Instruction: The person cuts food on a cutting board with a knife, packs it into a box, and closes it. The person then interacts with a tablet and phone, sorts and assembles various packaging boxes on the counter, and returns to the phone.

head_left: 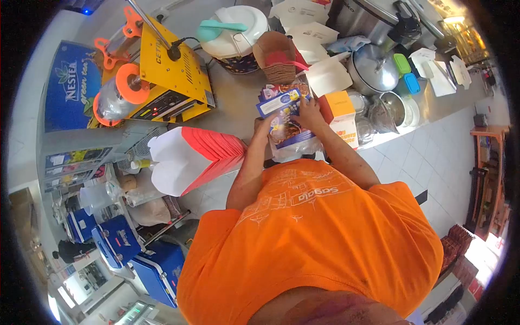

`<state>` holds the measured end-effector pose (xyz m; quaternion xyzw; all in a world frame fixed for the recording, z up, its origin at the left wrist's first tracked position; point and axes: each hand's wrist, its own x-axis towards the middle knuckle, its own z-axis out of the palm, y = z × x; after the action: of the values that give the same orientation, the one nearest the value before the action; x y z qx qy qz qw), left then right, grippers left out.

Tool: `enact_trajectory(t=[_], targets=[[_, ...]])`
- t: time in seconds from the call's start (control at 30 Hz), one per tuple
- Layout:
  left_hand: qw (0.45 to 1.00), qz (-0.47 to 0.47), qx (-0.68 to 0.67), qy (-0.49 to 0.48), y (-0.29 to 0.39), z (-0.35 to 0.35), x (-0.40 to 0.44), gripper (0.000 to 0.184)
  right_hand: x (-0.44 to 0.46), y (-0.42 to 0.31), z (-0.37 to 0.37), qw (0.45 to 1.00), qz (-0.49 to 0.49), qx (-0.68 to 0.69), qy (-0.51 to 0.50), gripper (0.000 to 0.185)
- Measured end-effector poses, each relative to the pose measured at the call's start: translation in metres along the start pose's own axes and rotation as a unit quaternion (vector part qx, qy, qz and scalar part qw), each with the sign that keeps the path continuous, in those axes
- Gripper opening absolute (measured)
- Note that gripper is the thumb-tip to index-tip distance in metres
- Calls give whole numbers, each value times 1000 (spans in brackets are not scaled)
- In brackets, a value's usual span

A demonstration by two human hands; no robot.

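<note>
A blue printed food box, with a picture of food on its front, is between my hands at the counter's front edge. My left hand grips its left side, fingers partly hidden. My right hand is closed on its right side, fingers bent over the box. Underneath lies clear plastic wrapping, close to my shirt. Just right of my right hand stands an orange and white carton. Left of my left hand is a nested stack of red and white paper food boxes.
A yellow sealing machine with an orange film roll is on the counter's left. Behind my hands are stacked brown paper trays and a lidded white tub. Pots and plastic containers crowd the right.
</note>
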<state>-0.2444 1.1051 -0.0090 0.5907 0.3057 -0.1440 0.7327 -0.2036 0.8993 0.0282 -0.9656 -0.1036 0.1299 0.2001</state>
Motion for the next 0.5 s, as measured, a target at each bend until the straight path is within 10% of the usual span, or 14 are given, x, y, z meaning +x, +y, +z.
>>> enact_trajectory(t=[0.37,0.5], targets=[[995,21,-96,-37,-17,-3,-25,48,-15,21,-7,992,-46,117,22,99],[976,169,-134,-27,-17,-10,-90,57,-33,1,-23,891,-85,402,191,97]])
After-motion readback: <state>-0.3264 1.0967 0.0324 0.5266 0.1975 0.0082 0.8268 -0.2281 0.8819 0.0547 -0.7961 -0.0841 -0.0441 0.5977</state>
